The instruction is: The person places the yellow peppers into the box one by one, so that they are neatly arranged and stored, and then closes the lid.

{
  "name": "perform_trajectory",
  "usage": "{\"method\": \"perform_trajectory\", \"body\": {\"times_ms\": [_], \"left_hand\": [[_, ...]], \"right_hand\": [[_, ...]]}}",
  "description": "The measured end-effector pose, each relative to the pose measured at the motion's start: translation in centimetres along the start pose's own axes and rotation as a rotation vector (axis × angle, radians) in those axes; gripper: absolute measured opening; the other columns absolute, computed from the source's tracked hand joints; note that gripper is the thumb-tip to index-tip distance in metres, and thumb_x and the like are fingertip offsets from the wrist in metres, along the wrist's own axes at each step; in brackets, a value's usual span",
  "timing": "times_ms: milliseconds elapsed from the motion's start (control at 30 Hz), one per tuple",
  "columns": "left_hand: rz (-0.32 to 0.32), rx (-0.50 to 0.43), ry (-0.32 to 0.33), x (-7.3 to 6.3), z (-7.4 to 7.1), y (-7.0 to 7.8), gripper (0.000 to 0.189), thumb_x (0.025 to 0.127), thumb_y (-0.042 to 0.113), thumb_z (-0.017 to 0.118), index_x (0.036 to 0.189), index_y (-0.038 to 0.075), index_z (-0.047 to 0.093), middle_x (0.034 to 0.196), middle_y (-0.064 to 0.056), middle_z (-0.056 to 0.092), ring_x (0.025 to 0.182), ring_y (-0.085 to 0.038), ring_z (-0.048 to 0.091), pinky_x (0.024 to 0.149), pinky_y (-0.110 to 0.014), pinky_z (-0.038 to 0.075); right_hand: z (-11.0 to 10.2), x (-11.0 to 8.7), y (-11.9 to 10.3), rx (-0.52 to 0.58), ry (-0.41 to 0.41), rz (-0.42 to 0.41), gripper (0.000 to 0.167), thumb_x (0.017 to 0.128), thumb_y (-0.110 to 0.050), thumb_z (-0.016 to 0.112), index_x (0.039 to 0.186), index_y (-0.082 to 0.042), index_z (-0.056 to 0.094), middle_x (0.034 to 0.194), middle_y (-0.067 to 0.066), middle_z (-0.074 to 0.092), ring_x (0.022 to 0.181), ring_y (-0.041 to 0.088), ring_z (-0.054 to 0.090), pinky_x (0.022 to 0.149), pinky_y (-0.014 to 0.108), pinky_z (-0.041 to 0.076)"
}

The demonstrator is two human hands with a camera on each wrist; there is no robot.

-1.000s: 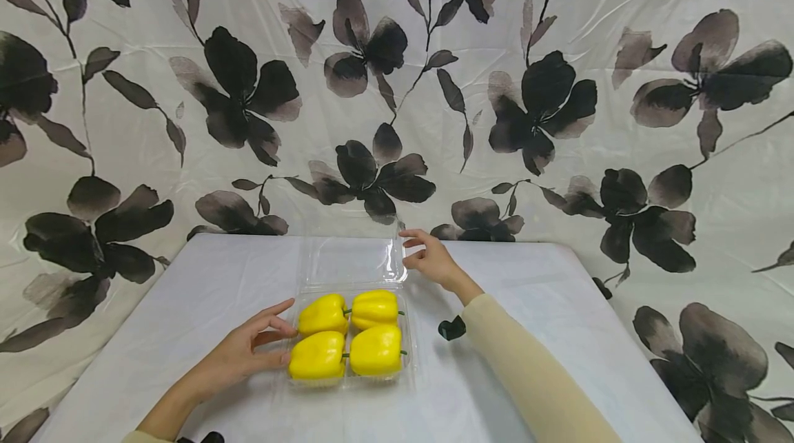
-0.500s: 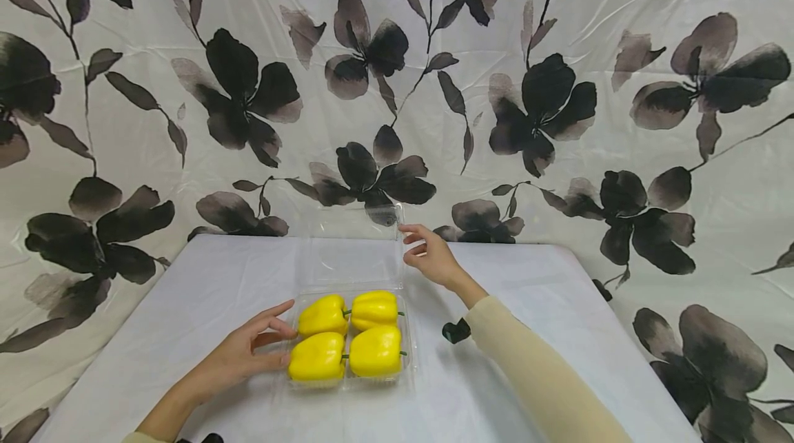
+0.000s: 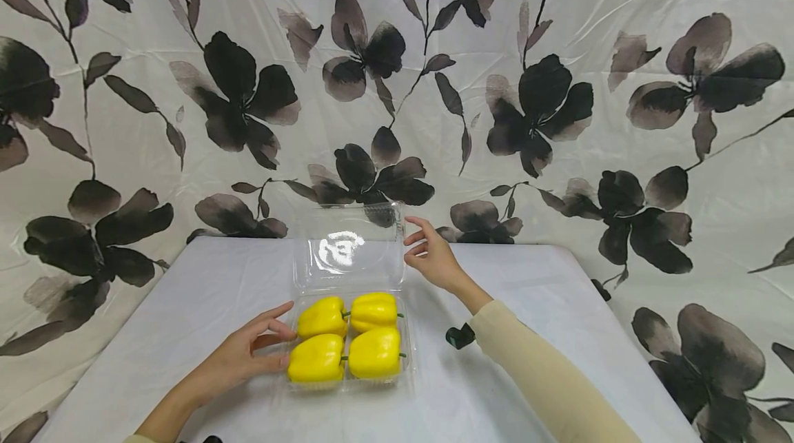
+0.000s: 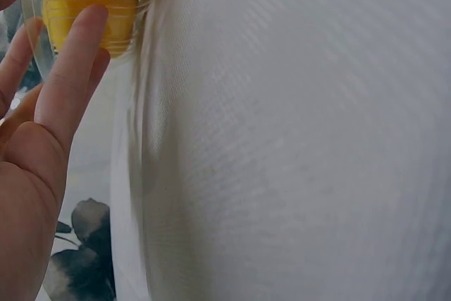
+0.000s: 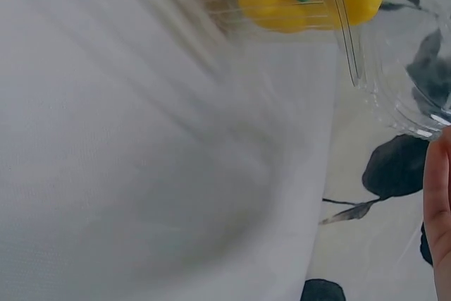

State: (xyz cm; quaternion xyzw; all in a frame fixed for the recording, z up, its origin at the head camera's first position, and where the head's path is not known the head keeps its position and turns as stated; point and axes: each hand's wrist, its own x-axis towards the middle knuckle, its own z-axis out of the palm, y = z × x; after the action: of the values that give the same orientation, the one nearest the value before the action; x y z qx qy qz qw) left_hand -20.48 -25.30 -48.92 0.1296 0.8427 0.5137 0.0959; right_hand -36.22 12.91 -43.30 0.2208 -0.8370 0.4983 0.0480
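A clear plastic clamshell container [image 3: 406, 333] stands on the table with its transparent lid [image 3: 347, 250] raised at the back. Several yellow bell peppers [image 3: 316, 358] with green stems fill its base in two rows. On the left side, my left hand [image 3: 238, 357] rests its extended fingers and thumb against the base wall; in the left wrist view a finger [image 4: 74, 75] touches the ribbed plastic. My right hand [image 3: 434, 257] is at the lid's right edge, fingers reaching out and touching it. In the right wrist view only fingers [image 5: 438, 195] show by the lid rim.
A white cloth covers the table [image 3: 527, 367]. Behind it hangs a pale curtain [image 3: 446, 119] with dark flowers. A small black object [image 3: 460, 337], probably the wrist camera, sits beside the right sleeve [image 3: 533, 374].
The lid has tilted up a little, its top edge now higher. My right hand has risen slightly along with it. The left hand and the peppers stay in place.
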Motion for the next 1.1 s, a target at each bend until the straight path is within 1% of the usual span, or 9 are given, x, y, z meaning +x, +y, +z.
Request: {"method": "perform_trajectory", "body": {"times_ms": [167, 300, 367, 533, 767, 900, 1100], "left_hand": [[-0.009, 0.0, -0.002, 0.0, 0.0, 0.0, 0.042, 0.092, 0.032, 0.085, 0.122, 0.012, 0.065, 0.176, -0.012, 0.023, 0.142, -0.045, 0.053, 0.117, -0.062, 0.045], [0.003, -0.012, -0.01, 0.0, 0.0, -0.1, 0.041, 0.093, 0.03, 0.085, 0.122, 0.011, 0.064, 0.176, -0.013, 0.022, 0.142, -0.045, 0.052, 0.117, -0.063, 0.043], [0.008, -0.018, -0.013, 0.0, 0.0, -0.2, 0.04, 0.093, 0.029, 0.084, 0.122, 0.011, 0.064, 0.176, -0.013, 0.022, 0.142, -0.045, 0.052, 0.117, -0.064, 0.043], [0.009, -0.021, -0.013, 0.0, 0.0, -0.3, 0.04, 0.093, 0.029, 0.084, 0.122, 0.011, 0.064, 0.176, -0.012, 0.022, 0.142, -0.045, 0.052, 0.117, -0.065, 0.042], [0.019, -0.027, -0.018, 0.0, 0.0, -0.3, 0.038, 0.094, 0.028, 0.084, 0.122, 0.011, 0.064, 0.176, -0.013, 0.022, 0.143, -0.046, 0.051, 0.117, -0.063, 0.044], [0.02, -0.025, -0.019, 0.0, 0.0, -0.2, 0.038, 0.094, 0.028, 0.083, 0.122, 0.011, 0.064, 0.176, -0.013, 0.022, 0.143, -0.046, 0.051, 0.117, -0.063, 0.044], [0.013, -0.026, -0.018, 0.0, 0.0, -0.1, 0.039, 0.094, 0.028, 0.083, 0.123, 0.011, 0.064, 0.176, -0.013, 0.022, 0.143, -0.047, 0.051, 0.116, -0.064, 0.044]], "right_hand": [[-0.1, -0.4, -0.3, 0.017, 0.011, -0.018, 0.085, 0.092, 0.009, 0.075, 0.162, -0.023, 0.038, 0.118, 0.011, 0.065, 0.099, 0.024, 0.072, 0.09, 0.035, 0.064], [-0.2, -0.6, -0.3, 0.024, 0.015, -0.03, 0.087, 0.092, 0.009, 0.075, 0.163, -0.022, 0.036, 0.116, 0.011, 0.065, 0.099, 0.024, 0.073, 0.09, 0.035, 0.064], [-0.2, -0.7, -0.2, 0.017, 0.014, -0.033, 0.087, 0.092, 0.009, 0.076, 0.163, -0.022, 0.037, 0.115, 0.01, 0.065, 0.099, 0.023, 0.072, 0.09, 0.034, 0.064], [-0.5, -1.3, -0.2, -0.02, 0.011, -0.055, 0.079, 0.092, 0.007, 0.076, 0.158, -0.021, 0.044, 0.114, 0.009, 0.065, 0.098, 0.022, 0.072, 0.091, 0.034, 0.064], [-0.6, -2.2, -0.4, -0.03, -0.01, -0.088, 0.067, 0.095, 0.006, 0.074, 0.153, -0.014, 0.047, 0.114, 0.011, 0.065, 0.1, 0.023, 0.072, 0.094, 0.038, 0.063], [-0.8, -2.5, -0.4, -0.022, -0.028, -0.121, 0.065, 0.094, 0.005, 0.075, 0.15, -0.014, 0.048, 0.115, 0.013, 0.066, 0.101, 0.025, 0.073, 0.095, 0.041, 0.063], [-1.3, -3.1, -0.4, 0.009, -0.076, -0.176, 0.063, 0.093, 0.006, 0.077, 0.147, -0.012, 0.049, 0.116, 0.019, 0.066, 0.103, 0.033, 0.073, 0.096, 0.049, 0.062]]}}
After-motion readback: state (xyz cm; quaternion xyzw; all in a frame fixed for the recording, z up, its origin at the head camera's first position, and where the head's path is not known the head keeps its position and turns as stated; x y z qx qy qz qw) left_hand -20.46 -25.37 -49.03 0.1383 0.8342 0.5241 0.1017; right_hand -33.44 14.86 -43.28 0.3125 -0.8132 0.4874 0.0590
